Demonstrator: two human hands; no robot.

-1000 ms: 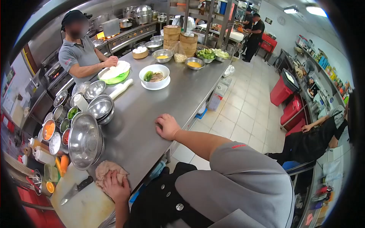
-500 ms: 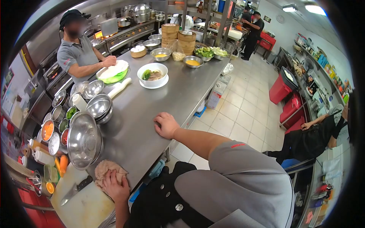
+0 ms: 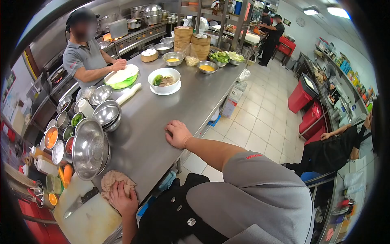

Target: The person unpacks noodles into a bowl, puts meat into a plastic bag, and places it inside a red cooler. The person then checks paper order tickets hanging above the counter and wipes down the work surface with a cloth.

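Under my left hand (image 3: 124, 200) is a crumpled beige cloth (image 3: 115, 181) at the table edge; the fingers lie spread over it. A knife (image 3: 81, 202) with a black handle rests on the white cutting board (image 3: 91, 221) beside the cloth. My right hand (image 3: 178, 134) leans on the steel table (image 3: 146, 142) near its edge, fingers apart and slightly bent, holding nothing. Left of it stand a perforated steel colander (image 3: 87, 148) and stacked steel bowls (image 3: 106, 114). Farther back, a white bowl (image 3: 164, 81) holds meat and greens.
Across the table, a co-worker (image 3: 85, 61) has a hand at a white, green-rimmed round item (image 3: 122, 77). Steamer baskets (image 3: 200, 45) and bowls of yellow liquid (image 3: 207, 67) stand at the far end. Another person (image 3: 337, 142) sits at the right, near red bins (image 3: 300, 95).
The view has shifted very slightly. Both my hands stay in the same places, and the co-worker across the table has barely moved.
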